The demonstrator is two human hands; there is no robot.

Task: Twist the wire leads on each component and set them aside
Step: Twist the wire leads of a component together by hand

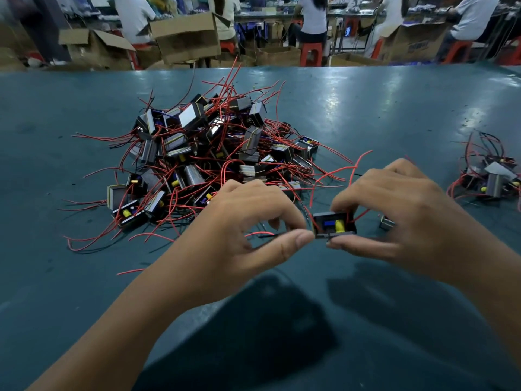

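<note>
A small black component (334, 224) with a blue and yellow core is held just above the teal table (84, 277). My right hand (400, 213) grips it between thumb and fingers. My left hand (248, 221) pinches its thin wire leads (262, 235) close to the component's left side, thumb against fingertips. Red leads (355, 167) rise from the component behind my right fingers. A large pile of like components with red wires (208, 153) lies beyond my left hand. A smaller group (490, 176) sits at the right edge.
A single component (384, 221) lies partly hidden under my right hand. Past the table's far edge stand cardboard boxes (186, 38), red stools, and several seated people at other benches. A loose red wire (129, 271) lies near my left wrist.
</note>
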